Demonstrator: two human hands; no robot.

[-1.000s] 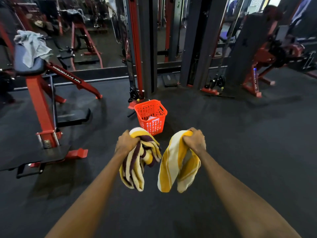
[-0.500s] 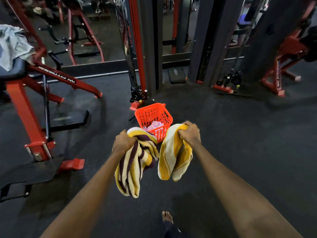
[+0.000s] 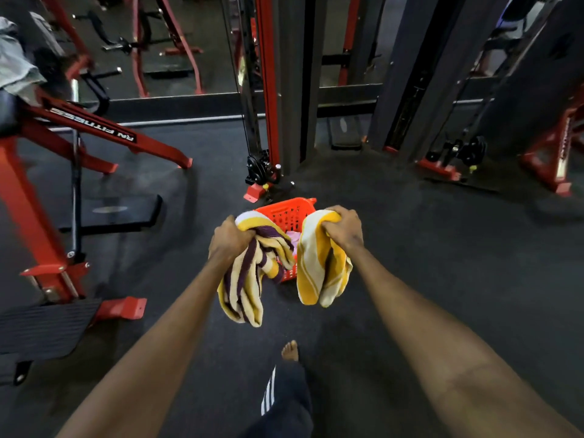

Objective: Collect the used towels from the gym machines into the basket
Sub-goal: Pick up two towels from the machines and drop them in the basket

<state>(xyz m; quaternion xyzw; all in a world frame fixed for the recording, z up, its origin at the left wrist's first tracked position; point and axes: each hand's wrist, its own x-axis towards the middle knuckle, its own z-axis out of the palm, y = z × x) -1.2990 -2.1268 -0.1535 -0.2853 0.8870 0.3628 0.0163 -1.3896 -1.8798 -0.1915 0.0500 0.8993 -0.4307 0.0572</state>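
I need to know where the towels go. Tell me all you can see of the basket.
The basket is orange-red plastic with perforated lattice walls and a thick rim. It stands upright on the dark floor by a cable machine's base. Something pink lies inside. The two held towels hang in front of it and hide most of it; whether they touch it is unclear.

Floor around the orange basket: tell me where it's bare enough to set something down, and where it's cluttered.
Bare floor opens right of the orange basket, up to the red machine feet. A narrower bare strip lies left, before the black footplate. Behind the basket it is crowded by the cable column base; in front, both hands hang towels.
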